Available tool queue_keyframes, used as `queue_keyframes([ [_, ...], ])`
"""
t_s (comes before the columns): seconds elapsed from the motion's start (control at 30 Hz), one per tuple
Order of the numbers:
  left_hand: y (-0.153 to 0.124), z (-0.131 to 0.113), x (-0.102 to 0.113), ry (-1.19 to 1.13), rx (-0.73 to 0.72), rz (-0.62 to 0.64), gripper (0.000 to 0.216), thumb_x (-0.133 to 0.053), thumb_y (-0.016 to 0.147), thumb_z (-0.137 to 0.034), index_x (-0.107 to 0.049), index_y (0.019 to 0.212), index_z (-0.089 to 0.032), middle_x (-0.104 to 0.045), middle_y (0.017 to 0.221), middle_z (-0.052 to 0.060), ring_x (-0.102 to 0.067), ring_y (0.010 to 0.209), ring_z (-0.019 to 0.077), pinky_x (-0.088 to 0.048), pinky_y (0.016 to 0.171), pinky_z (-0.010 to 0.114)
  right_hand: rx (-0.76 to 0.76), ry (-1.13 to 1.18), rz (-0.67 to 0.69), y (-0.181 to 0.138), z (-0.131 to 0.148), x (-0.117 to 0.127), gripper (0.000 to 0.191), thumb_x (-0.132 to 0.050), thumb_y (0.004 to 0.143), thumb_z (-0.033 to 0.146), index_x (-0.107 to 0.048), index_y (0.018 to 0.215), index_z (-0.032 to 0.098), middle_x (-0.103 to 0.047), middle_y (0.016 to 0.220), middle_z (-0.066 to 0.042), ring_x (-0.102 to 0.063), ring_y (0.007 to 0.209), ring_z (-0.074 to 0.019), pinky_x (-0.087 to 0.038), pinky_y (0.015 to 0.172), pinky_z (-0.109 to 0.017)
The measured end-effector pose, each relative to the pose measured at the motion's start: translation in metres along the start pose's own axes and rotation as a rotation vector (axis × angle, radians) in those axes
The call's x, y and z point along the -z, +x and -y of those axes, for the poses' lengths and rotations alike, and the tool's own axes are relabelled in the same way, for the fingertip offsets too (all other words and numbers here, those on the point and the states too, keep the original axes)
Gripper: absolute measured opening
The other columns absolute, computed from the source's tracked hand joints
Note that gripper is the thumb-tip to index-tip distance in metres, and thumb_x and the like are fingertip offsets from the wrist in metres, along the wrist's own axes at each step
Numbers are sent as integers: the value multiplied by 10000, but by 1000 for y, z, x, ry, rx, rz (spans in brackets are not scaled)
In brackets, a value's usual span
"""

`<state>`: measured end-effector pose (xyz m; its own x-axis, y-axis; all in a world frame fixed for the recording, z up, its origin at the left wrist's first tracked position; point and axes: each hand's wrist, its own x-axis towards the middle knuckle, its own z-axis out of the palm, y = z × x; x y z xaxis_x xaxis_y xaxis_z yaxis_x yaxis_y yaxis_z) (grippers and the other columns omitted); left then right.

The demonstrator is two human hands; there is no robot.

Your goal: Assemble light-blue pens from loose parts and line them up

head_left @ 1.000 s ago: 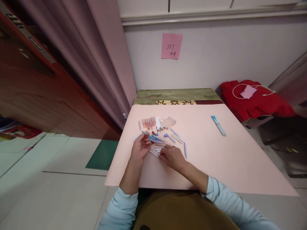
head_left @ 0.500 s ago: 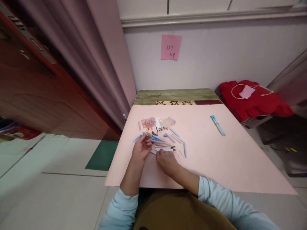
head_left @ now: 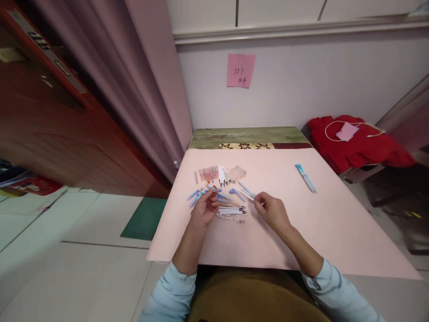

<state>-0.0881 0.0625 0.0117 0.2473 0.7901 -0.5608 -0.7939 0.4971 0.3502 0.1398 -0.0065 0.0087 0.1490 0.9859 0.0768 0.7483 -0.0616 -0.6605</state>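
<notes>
1. Shifted since half a second ago, as the head view shows: my right hand [head_left: 273, 212] has left the white refills [head_left: 231, 210] and sits farther right, beside the lilac barrels [head_left: 239, 195]. My left hand [head_left: 204, 212] has moved only slightly.
2. On the right, my thumb and forefinger are narrowed in a pinch on the near end of a slim pale stick [head_left: 248, 194], which slants away toward the barrels.
3. On the left, my palm is turned partly up, fingers curled, with a small teal-ended piece [head_left: 213, 190] between the fingertips; the rest of it is hard to make out.
4. Blue pens [head_left: 193, 194] lie just left of my left fingers. The white refills, dark tips pointing right, lie between my hands, with small clear bits [head_left: 240, 221] just nearer me.
5. Farther back, a row holds orange-pink strips [head_left: 208, 173], more dark-tipped white sticks [head_left: 222, 175] and clear pieces [head_left: 239, 171].
6. Well apart on the right of the pink table cover [head_left: 284, 241] lie teal pens [head_left: 306, 179], side by side.
</notes>
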Motion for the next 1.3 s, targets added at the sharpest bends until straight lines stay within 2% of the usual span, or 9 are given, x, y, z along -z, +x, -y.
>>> queue_keyframes([
  [0.13, 3, 17, -8, 39, 17, 6, 44, -612, 844, -87, -629, 879, -109, -654, 730, 48, -486, 464, 35, -362, 363, 116, -106, 333, -79, 1, -7, 7, 241, -554, 827, 413, -640, 795, 190, -618, 611, 9, -587, 528, -140, -445, 528, -231],
  [0.23, 6, 31, -12, 70, 30, 18, 96, -632, 827, -85, -652, 919, -103, -671, 743, 56, -491, 466, 39, -384, 374, 126, -74, 418, -159, -3, 2, 4, 258, -562, 833, 431, -633, 812, 183, -593, 605, 16, -541, 508, -121, -421, 505, -219],
  [0.37, 9, 44, -13, 89, 41, 34, 125, -640, 826, -97, -664, 950, -92, -693, 769, 72, -520, 482, 47, -413, 390, 131, 61, 339, -227, -13, 12, 3, 211, -552, 860, 392, -619, 819, 196, -566, 596, 36, -465, 475, -94, -383, 497, -208],
  [0.53, 13, 49, -12, 85, 71, 5, 103, -649, 829, -115, -664, 930, -97, -694, 728, 69, -598, 518, 75, -423, 379, 115, 192, 160, -270, -21, 12, 7, 154, -542, 861, 332, -613, 804, 207, -573, 605, 35, -505, 513, -91, -400, 536, -198],
  [0.63, 15, 51, -15, 87, 75, -23, 108, -644, 833, -113, -663, 939, -100, -695, 705, 59, -649, 553, 104, -466, 396, 126, 213, 93, -262, -22, 10, 8, 148, -530, 856, 318, -613, 803, 208, -602, 642, 25, -532, 534, -89, -403, 540, -194],
  [0.8, 16, 54, -22, 73, 75, -31, 84, -601, 857, -92, -662, 914, -85, -731, 805, 103, -707, 649, 146, -550, 477, 161, 239, 17, -268, -22, 7, 9, 147, -510, 865, 293, -614, 810, 205, -626, 675, 17, -560, 564, -88, -407, 561, -190],
  [1.0, 16, 56, -26, 13, 54, -55, 96, -567, 860, -42, -659, 877, -61, -728, 821, 136, -729, 781, 189, -575, 545, 158, 266, -24, -262, -22, 3, 8, 154, -495, 879, 275, -619, 828, 199, -648, 707, 3, -577, 587, -94, -406, 582, -192],
  [1.3, 16, 59, -24, -2, 29, -83, 110, -591, 821, 6, -653, 874, -68, -725, 802, 129, -730, 772, 200, -595, 576, 176, 274, -90, -264, -20, 8, 5, 172, -486, 891, 260, -628, 820, 192, -672, 720, -4, -578, 574, -88, -388, 571, -188],
])
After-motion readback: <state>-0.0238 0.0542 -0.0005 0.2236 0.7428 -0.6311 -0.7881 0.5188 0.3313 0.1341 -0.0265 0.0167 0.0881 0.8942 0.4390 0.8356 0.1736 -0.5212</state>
